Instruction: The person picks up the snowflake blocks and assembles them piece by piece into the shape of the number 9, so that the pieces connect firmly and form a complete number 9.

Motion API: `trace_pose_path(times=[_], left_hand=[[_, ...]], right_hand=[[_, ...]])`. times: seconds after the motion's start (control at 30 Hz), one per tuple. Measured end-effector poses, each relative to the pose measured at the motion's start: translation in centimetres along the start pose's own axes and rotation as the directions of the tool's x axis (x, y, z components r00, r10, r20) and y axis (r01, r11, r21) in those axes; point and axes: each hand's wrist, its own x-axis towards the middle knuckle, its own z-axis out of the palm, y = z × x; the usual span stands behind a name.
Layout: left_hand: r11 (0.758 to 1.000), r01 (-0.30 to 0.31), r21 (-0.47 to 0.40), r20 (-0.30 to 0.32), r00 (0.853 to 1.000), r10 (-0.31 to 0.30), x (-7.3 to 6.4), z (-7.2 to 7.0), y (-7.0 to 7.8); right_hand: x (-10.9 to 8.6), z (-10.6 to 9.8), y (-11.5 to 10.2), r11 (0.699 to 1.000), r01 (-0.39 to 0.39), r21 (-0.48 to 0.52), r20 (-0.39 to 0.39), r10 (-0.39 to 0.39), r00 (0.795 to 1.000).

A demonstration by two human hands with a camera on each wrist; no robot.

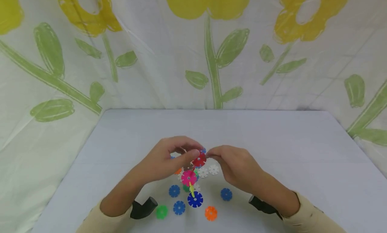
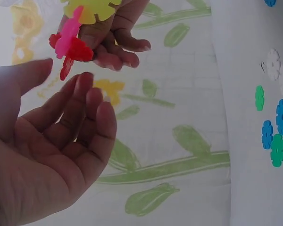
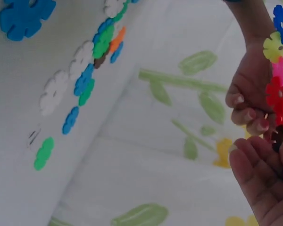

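Note:
A chain of slotted plastic snowflake discs (image 1: 188,178) hangs between the hands, with dark blue, yellow, pink and red pieces. My right hand (image 1: 242,166) pinches its upper end at the red disc (image 1: 199,159); in the right wrist view a brown disc (image 3: 279,136) sits at its fingertips. My left hand (image 1: 170,159) is curved around the same end from the other side. In the left wrist view the left hand's thumb and fingers stand apart, with the red part of the chain (image 2: 67,68) near their tips. Fingers hide part of the joint.
Loose discs lie on the pale table (image 1: 145,125) beneath and around the hands, among them several blue discs (image 1: 179,207), white discs (image 1: 213,169), a green disc (image 1: 161,212) and an orange disc (image 1: 211,213). A flower-patterned curtain (image 1: 157,75) hangs behind the table.

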Motion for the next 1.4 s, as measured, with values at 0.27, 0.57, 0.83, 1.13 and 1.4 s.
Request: trace_pose_path(times=[0.27, 0.57, 0.83, 1.13, 1.4], left_hand=[[0.997, 0.081, 0.002, 0.109, 0.991, -0.081, 0.2, 0.5, -0.5], [0.999, 0.008, 0.032, 0.188, 0.982, -0.014, -0.2, -0.8, -0.8], [0.987, -0.012, 0.16, 0.189, 0.982, -0.019, -0.6, -1.6, -0.1], [0.976, -0.018, 0.218, 0.147, 0.989, -0.014, -1.1, -2.1, 0.1], [0.966, -0.055, 0.252, 0.132, 0.991, 0.022, -1.0, -2.2, 0.1]], right_hand=[[0.2, 0.4, 0.2, 0.994, 0.104, 0.046, -0.078, -0.1, 0.992], [-0.5, 0.9, 1.2, 0.99, 0.039, 0.134, 0.007, -0.04, 0.999], [-0.4, 3.8, 2.8, 0.979, -0.172, 0.106, 0.484, 0.1, 0.869], [1.8, 7.0, 4.3, 0.955, -0.293, -0.038, 0.775, 0.214, 0.594], [2.6, 8.0, 4.9, 0.849, -0.52, -0.091, 0.807, 0.369, 0.461]])
